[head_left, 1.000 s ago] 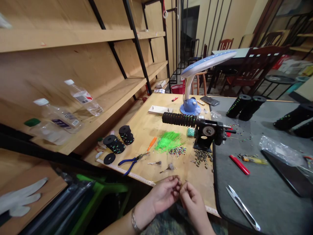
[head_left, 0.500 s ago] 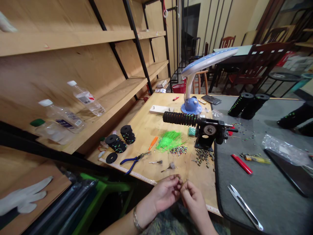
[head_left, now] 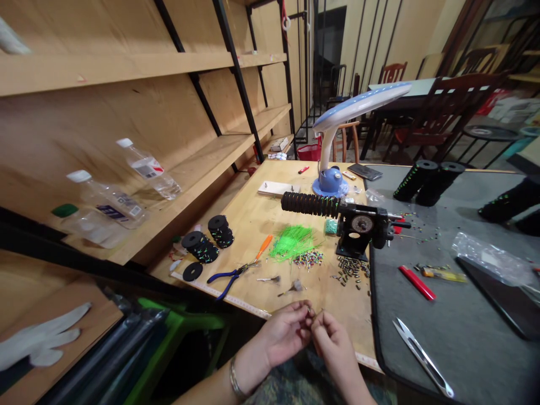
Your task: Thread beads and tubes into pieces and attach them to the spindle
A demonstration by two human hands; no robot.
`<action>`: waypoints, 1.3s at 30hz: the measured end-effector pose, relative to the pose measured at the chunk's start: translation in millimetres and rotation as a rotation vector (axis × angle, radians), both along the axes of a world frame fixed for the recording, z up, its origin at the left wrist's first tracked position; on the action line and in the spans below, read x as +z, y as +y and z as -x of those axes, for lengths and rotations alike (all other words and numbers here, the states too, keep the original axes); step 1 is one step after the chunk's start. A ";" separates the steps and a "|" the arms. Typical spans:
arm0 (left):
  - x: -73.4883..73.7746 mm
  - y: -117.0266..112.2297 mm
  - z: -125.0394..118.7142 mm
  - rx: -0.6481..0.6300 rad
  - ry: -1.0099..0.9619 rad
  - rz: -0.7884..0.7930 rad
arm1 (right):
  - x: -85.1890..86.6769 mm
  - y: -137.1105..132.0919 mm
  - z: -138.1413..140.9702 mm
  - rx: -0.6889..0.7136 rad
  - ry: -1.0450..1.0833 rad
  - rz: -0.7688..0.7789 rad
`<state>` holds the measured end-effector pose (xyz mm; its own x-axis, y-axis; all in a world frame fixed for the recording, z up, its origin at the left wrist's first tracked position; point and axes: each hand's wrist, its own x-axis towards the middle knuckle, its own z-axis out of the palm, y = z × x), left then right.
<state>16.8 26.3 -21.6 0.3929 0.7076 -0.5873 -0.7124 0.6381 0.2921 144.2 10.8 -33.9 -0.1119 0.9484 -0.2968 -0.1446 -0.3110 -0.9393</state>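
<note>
At the table's front edge my left hand [head_left: 289, 332] is closed in a pinch, palm turned up, with a bracelet on the wrist. Something tiny and dark shows at its fingertips, too small to name. Right beside it, my right hand [head_left: 331, 337] pinches too, its thumb and forefinger meeting close to the left fingertips; what they hold is hidden. Just beyond the hands lie two small pieces with grey tufts, one tufted piece [head_left: 296, 286] nearer and another tufted piece [head_left: 270, 279] further left. Blue-handled pliers [head_left: 228, 278] rest to the left, touching an orange-handled tool [head_left: 265, 247].
Green strands [head_left: 295, 242], coloured beads [head_left: 307, 259] and small metal cylinders [head_left: 352, 269] lie ahead. Behind them stand a black winding device [head_left: 356, 225] and a blue lamp [head_left: 331, 181]. Black foam spools [head_left: 200, 247] are at left; silver tweezers [head_left: 422, 355] and a red stick [head_left: 417, 282] lie on the grey mat [head_left: 405, 315].
</note>
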 end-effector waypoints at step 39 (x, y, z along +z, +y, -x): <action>3.9 -6.5 -0.7 -0.025 0.438 -0.373 | -0.5 0.4 -4.5 0.154 0.124 0.006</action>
<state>17.5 19.8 -17.7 0.1881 0.8919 -0.4112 -0.4601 0.4499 0.7654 148.7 11.2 -34.4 -0.2918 0.9155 -0.2770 -0.2095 -0.3437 -0.9154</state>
